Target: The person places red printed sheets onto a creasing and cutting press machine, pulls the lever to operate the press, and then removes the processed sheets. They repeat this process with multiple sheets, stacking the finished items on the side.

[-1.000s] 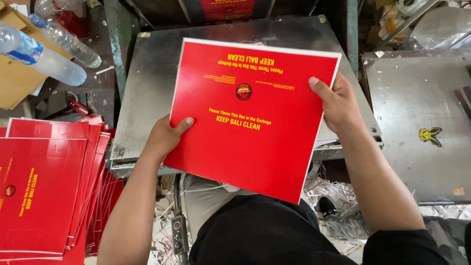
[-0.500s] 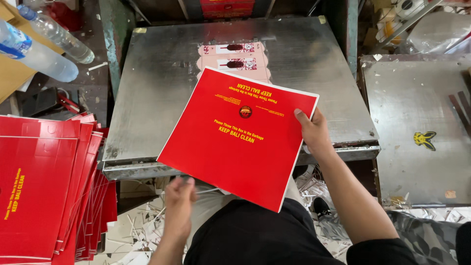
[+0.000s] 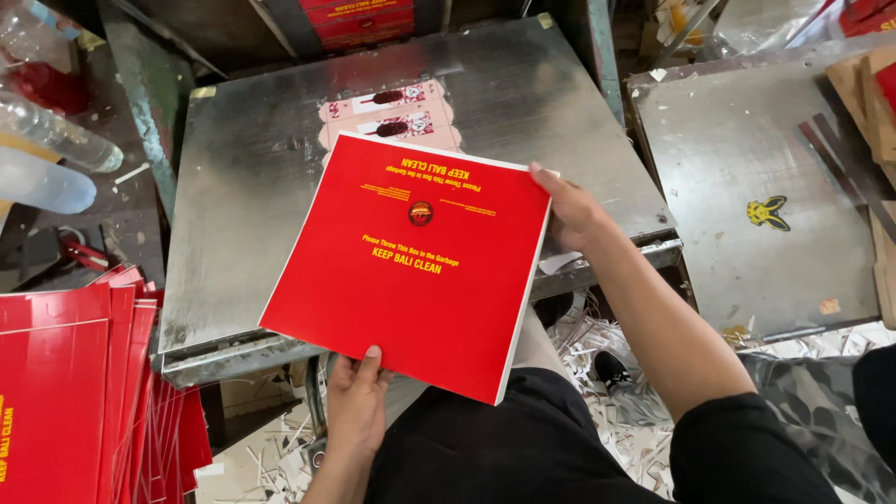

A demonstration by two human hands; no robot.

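A cluttered workshop's steel counter point(image 3: 261, 187): right hand point(image 3: 574, 210) fingers pinch a red sheet stack point(image 3: 411, 261), left hand point(image 3: 357, 397) steadies underneath; sheets might slide apart.

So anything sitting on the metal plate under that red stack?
Yes. Pale die-cut card pieces lie on the metal plate at its far middle, just beyond the red stack, which the right hand and left hand hold above it.

Red printed card stack point(image 3: 411, 271), tilted, held above metal plate point(image 3: 252, 187)
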